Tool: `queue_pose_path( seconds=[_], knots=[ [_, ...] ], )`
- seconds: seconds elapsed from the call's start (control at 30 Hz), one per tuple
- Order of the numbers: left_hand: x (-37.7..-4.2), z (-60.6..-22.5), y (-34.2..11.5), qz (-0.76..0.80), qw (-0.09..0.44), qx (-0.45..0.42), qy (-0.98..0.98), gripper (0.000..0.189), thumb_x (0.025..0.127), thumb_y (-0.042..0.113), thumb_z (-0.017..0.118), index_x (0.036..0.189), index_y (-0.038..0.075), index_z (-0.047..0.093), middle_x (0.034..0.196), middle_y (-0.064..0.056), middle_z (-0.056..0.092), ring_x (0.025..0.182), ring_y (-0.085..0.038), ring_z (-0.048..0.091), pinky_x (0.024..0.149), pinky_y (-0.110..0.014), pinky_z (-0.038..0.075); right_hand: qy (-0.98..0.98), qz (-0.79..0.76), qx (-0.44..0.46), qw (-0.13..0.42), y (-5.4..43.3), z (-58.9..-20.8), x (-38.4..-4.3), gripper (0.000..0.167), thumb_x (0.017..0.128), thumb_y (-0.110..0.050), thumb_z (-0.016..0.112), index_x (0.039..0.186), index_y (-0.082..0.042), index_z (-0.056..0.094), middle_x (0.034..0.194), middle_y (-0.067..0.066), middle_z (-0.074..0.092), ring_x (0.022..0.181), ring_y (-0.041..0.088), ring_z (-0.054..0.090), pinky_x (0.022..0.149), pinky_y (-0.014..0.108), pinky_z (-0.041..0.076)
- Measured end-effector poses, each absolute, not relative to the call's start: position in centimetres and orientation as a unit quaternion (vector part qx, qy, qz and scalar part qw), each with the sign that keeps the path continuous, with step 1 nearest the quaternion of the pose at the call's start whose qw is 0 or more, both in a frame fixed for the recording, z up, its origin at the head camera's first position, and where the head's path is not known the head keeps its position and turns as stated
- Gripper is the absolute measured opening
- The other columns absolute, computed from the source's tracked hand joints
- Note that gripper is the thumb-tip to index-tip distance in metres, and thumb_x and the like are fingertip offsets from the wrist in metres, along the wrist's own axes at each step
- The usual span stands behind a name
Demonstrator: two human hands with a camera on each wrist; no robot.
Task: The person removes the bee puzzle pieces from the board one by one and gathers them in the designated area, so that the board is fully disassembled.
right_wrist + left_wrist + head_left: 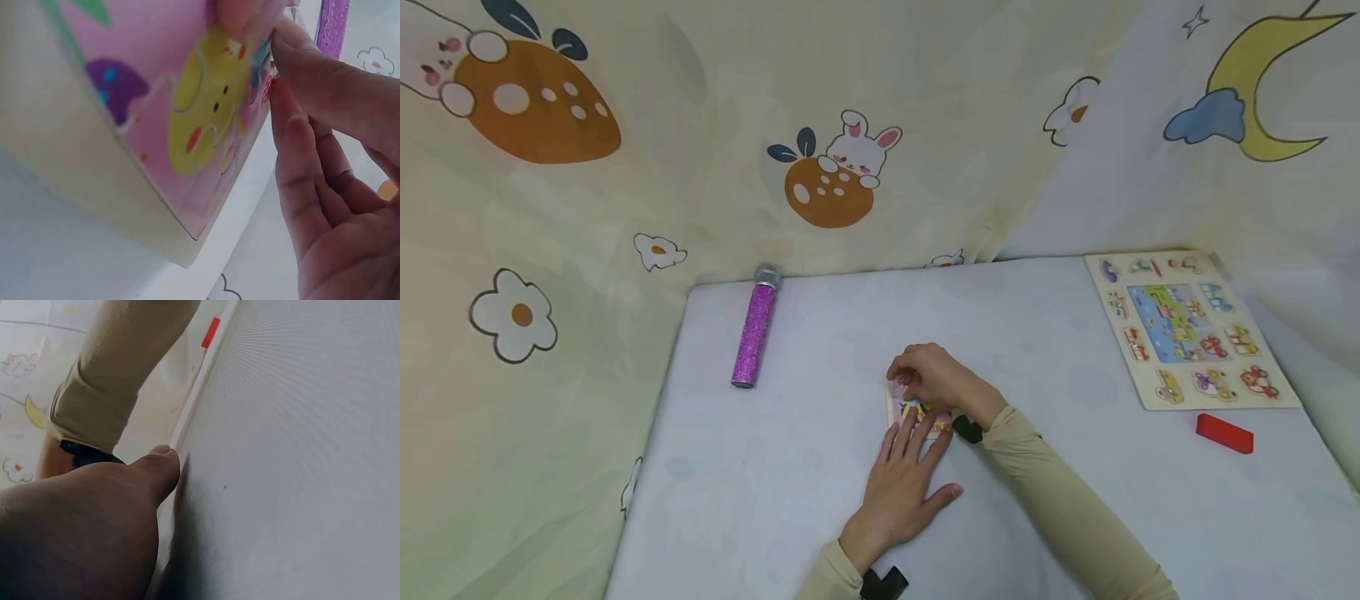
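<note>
A small pink puzzle board [892,407] with a yellow animal [212,103] on it lies on the white table. My left hand [898,492] rests on its near part with straight, spread fingers; a fingertip [244,15] touches the yellow animal. At the far left corner of the board, my right hand [936,379] pinches a small puzzle piece, mostly hidden between thumb [337,81] and forefinger. In the left wrist view only the left thumb [156,472] and the side of the hand show, low over the table.
A purple glitter microphone [755,333] lies at the table's back left. To the right lie a larger picture puzzle board [1213,396] and a red block [1225,433]. A patterned cloth [715,167] hangs behind and at the left side.
</note>
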State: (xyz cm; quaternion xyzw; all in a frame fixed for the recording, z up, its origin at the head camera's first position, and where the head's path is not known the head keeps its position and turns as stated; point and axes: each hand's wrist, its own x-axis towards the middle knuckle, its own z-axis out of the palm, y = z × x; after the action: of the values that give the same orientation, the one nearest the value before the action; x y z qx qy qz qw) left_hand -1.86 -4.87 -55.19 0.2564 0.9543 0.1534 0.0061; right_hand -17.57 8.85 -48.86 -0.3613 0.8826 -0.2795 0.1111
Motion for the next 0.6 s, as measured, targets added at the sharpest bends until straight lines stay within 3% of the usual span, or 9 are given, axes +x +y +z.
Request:
queue_pose_path(
  seconds=[0.6],
  knots=[
    [-1.79, -55.4, -4.78, 0.148, -0.006, 0.257, 0.955, 0.074, 0.104, 0.064, 0.054, 0.165, 0.025, 0.039, 0.175, -0.007, 0.028, 0.165, -0.034, 0.018, 0.13, -0.055, 0.022, 0.882, -0.295, -0.353, 0.102, 8.96, -49.22, -17.11, 0.026, 0.085, -0.001, 0.087, 0.109, -0.007, 0.08, 0.098, 0.003, 0.076, 0.086, 0.013, 0.068, 0.077, 0.024, 0.058]
  ],
)
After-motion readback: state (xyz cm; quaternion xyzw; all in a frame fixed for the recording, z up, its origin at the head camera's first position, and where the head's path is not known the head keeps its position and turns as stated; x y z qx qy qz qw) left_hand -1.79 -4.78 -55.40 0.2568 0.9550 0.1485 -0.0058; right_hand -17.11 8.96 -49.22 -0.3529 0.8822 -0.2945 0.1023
